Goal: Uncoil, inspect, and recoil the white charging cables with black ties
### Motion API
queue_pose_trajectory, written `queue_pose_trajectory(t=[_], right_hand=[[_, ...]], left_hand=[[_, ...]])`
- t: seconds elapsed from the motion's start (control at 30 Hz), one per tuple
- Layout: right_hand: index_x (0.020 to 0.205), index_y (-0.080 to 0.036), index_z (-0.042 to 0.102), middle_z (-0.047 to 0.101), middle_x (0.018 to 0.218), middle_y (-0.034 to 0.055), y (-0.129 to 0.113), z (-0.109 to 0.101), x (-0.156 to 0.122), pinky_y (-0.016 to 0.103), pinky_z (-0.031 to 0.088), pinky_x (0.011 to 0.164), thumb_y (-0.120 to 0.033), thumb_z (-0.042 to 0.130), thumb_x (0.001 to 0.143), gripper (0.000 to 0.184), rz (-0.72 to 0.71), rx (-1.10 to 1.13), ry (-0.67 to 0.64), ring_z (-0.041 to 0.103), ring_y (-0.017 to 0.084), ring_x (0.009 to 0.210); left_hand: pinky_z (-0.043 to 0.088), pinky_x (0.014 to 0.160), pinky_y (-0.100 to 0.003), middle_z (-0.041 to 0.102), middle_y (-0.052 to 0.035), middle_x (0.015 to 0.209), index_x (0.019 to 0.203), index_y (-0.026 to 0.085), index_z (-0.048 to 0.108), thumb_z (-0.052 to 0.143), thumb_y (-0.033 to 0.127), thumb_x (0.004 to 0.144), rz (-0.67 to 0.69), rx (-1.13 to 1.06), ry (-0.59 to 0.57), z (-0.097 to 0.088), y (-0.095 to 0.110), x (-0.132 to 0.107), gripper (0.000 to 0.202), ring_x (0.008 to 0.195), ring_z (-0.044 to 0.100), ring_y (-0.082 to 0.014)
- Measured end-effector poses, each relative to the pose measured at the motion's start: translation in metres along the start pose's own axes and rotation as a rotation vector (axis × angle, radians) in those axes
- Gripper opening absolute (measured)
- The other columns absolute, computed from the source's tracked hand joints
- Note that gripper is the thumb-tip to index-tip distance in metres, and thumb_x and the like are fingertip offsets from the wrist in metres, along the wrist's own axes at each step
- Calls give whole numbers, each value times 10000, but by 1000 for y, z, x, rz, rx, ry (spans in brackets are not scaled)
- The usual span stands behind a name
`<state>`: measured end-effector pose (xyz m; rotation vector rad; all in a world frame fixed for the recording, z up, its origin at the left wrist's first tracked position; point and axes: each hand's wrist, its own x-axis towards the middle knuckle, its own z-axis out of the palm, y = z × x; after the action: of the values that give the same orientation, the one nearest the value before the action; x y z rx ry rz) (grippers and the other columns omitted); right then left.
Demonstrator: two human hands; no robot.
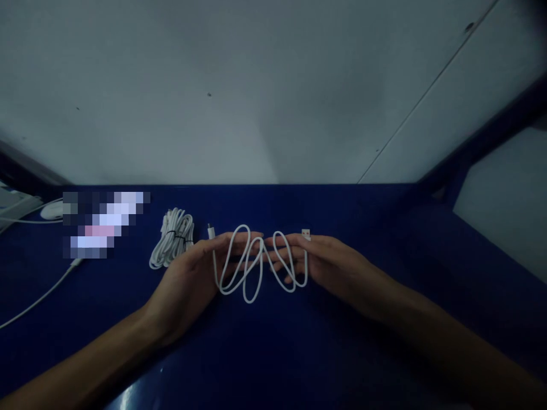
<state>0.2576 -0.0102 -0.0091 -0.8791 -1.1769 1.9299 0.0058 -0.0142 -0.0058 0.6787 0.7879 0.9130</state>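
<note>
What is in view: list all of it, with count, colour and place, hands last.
Loose cable: one, white, looped between the hands
Narrow plug: one, white and metal, cable's left end
USB plug: one, pale, cable's right end
Tied cable bundle: one, white with dark ties, left
Pixelated patch: one, pale and pink, left; contents hidden
Connected cord: one, white, below the patch
Rounded object: one, white, far left, unclear
Tabletop: one, blue, beneath
Wall panel: pale grey, behind
Left hand: one, bare, at cable's left end
Right hand: one, bare, at cable's right end
</note>
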Motion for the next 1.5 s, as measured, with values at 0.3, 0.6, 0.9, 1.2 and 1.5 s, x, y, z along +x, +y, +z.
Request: queue_pose_trajectory(t=[0.3,0.6,0.9,1.2,1.5], right_hand=[[1338,-254,778,768,1306,94,11,26,0,475,518,1163,-374,538,1161,322,-104,62,24,727,238,1192],[1400,-291,700,562,1460,98,20,34,-10,514,528,1140,-491,654,1092,370,-291,-770,235,587,294,1322],[1408,-146,634,645,1188,117,30,27,-5,360,589,721,-340,581,1112,357,-709,-1133,167,663,203,899],[961,-85,752,690,857,103,33,30,-4,287,457,518,-228,469,1113,352,-964,-1403,273,618,166,659],[734,-140,657,626,637,8,37,36,1,265,399,506,-244,459,1173,493,-1128,-1552,342,579,113,552]], left_hand=[[407,1228,-619,627,-144,1610,1527,250,666,474,483,1151,-63,-14,-175,7,-13,2,483,1452,588,-405],[639,870,-511,751,-88,921,1453,201,627,467,525,1149,-122,113,-294,11,-11,-2,472,758,745,-242],[307,442,-201,460,26,627,841,161,648,265,753,1104,-314,329,-335,7,-13,-10,752,494,305,-96],[288,452,-181,573,40,599,1477,264,528,481,739,1069,-256,476,-37,21,-14,-15,628,524,462,-139],[251,476,-182,523,59,680,1250,252,589,505,656,1103,-263,375,-195,23,-13,-15,438,543,355,-94]])
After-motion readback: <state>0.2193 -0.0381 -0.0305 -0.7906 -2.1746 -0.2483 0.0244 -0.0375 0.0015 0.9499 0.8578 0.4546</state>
